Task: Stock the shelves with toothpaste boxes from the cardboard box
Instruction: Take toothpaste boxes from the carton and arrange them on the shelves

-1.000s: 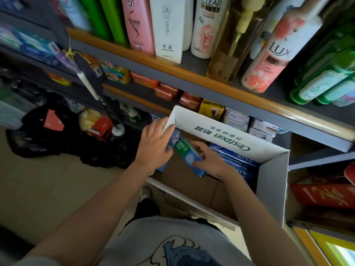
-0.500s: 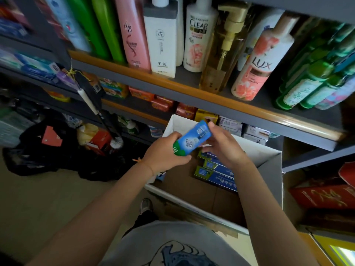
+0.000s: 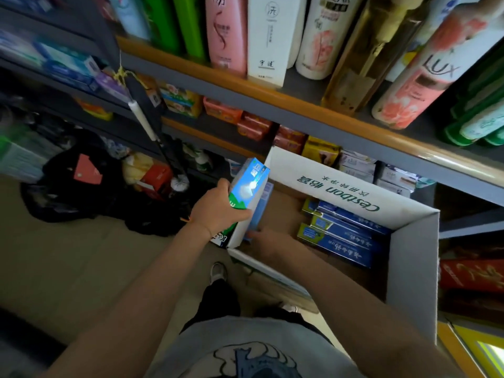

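Observation:
My left hand point(image 3: 218, 211) grips a blue and green toothpaste box point(image 3: 249, 184), held upright just above the left wall of the white cardboard box point(image 3: 409, 268). My right hand point(image 3: 270, 241) is low inside the cardboard box. Its fingers stretch left to the foot of a pale blue toothpaste box point(image 3: 260, 208) that leans against the inner left wall; the fingertips are partly hidden. Several dark blue toothpaste boxes point(image 3: 341, 236) lie stacked along the far inner side. The shelf point(image 3: 218, 132) behind holds small boxed goods.
An upper shelf point(image 3: 300, 105) close overhead carries shampoo bottles point(image 3: 226, 36). A brush with a white handle point(image 3: 144, 124) hangs at the left upright. Black bags point(image 3: 68, 192) and packets lie on the floor to the left. Red packs point(image 3: 471, 274) sit at right.
The toothpaste box passed into my left hand alone and now stands upright over the left wall. My right hand let go and dropped back into the cardboard box.

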